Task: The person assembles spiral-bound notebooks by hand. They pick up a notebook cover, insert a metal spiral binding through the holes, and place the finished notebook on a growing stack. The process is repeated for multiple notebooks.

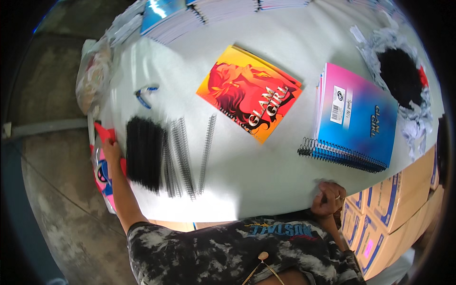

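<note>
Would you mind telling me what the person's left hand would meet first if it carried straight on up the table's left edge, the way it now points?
Probably the red sheet right at the fingertips of the left hand; it may already touch it. The bundle of black spiral binding coils lies just beside that line, on the white table. Depth is unclear.

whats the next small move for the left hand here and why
Probably slide the left hand right onto the black spiral coils and pick one out. It sits at the table's left edge, just beside the pile, holding nothing clearly visible. The right hand is fisted at the near edge, and the orange-covered stack appears unbound.
</note>
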Demonstrator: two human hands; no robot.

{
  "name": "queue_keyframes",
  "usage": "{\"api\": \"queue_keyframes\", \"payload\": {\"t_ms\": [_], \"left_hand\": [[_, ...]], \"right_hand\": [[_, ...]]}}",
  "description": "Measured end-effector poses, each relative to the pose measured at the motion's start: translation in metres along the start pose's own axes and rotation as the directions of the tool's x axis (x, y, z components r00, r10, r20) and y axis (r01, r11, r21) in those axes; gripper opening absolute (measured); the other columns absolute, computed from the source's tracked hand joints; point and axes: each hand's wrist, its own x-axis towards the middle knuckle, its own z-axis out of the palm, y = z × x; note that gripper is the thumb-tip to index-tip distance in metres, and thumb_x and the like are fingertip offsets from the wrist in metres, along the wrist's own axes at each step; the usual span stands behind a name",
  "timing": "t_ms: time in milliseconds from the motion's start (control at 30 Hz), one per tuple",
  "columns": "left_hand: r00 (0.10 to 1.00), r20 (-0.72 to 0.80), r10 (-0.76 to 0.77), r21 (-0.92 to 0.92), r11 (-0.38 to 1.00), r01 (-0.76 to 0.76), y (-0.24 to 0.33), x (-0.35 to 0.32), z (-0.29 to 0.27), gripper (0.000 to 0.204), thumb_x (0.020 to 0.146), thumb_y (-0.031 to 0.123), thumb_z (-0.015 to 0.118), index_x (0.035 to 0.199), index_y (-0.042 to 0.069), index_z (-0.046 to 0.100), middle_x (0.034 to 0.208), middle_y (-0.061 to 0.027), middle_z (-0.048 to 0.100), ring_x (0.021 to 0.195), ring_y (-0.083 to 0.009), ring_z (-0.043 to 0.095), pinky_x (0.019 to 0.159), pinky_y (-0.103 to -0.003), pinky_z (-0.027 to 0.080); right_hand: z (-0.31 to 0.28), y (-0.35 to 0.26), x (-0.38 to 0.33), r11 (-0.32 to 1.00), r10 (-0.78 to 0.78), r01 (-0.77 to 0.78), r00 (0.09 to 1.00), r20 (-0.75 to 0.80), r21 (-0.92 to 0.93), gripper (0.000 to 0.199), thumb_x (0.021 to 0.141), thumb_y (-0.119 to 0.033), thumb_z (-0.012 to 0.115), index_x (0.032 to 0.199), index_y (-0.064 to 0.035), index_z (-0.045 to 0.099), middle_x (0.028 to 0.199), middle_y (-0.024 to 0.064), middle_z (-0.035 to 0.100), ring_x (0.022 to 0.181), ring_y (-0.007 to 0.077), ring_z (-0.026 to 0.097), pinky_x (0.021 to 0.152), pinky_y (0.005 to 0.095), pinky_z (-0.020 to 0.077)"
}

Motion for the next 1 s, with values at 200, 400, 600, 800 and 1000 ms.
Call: {"api": "queue_keyframes", "payload": {"t_ms": [200,400,600,800,1000], "left_hand": [[0.983,0.144,0.117,-0.207,0.974,-0.086,-0.012,-0.014,-0.003,0.018,0.071,0.003,0.048,0.089,0.003,0.053,0.081,-0.0214,0.058,0.080,-0.0380,0.057,0.073,-0.044,0.044],[0.977,0.209,-0.033,-0.264,0.961,0.088,0.044,-0.034,-0.038,0.043,0.069,-0.003,0.046,0.110,0.009,0.054,0.096,-0.0210,0.059,0.092,-0.0367,0.057,0.081,-0.040,0.044],[0.978,0.210,-0.013,-0.246,0.967,0.065,-0.008,-0.049,-0.015,0.056,0.071,0.006,0.055,0.126,0.009,0.046,0.119,-0.0229,0.052,0.114,-0.0348,0.047,0.098,-0.038,0.036],[0.980,-0.145,-0.135,-0.476,0.878,0.051,0.028,-0.075,-0.045,0.045,0.074,0.005,0.054,0.119,0.001,0.051,0.115,-0.0200,0.055,0.111,-0.0327,0.050,0.097,-0.037,0.036],[0.970,-0.208,0.124,-0.521,0.826,-0.217,0.160,-0.170,-0.105,0.029,0.078,0.009,0.059,0.106,0.002,0.059,0.107,-0.0161,0.058,0.103,-0.0316,0.053,0.092,-0.038,0.039]], "right_hand": [[0.003,0.000,-0.001,0.999,-0.046,0.047,0.998,-0.038,0.021,0.018,0.069,-0.010,0.054,0.086,-0.0092,0.061,0.082,0.0015,0.064,0.074,0.0200,0.057,0.072,0.0313,0.0417],[0.007,-0.008,0.003,1.000,-0.031,0.031,0.994,-0.103,0.002,0.017,0.068,-0.007,0.055,0.083,-0.0093,0.063,0.077,0.0009,0.064,0.069,0.0189,0.058,0.070,0.0310,0.0418],[0.002,-0.011,0.005,0.998,-0.040,0.044,0.996,-0.083,0.046,0.015,0.067,-0.006,0.057,0.080,-0.0108,0.064,0.079,0.0007,0.064,0.072,0.0197,0.057,0.071,0.0318,0.0423],[0.001,-0.014,0.004,0.999,-0.036,0.037,0.995,-0.093,0.019,0.014,0.068,-0.006,0.058,0.080,-0.0103,0.064,0.080,0.0021,0.064,0.075,0.0217,0.057,0.071,0.0329,0.0427],[0.001,-0.022,0.006,0.999,-0.043,0.040,0.996,-0.078,-0.030,0.012,0.071,-0.003,0.056,0.080,-0.0065,0.063,0.080,0.0069,0.063,0.076,0.0248,0.056,0.073,0.0352,0.0432]]}}
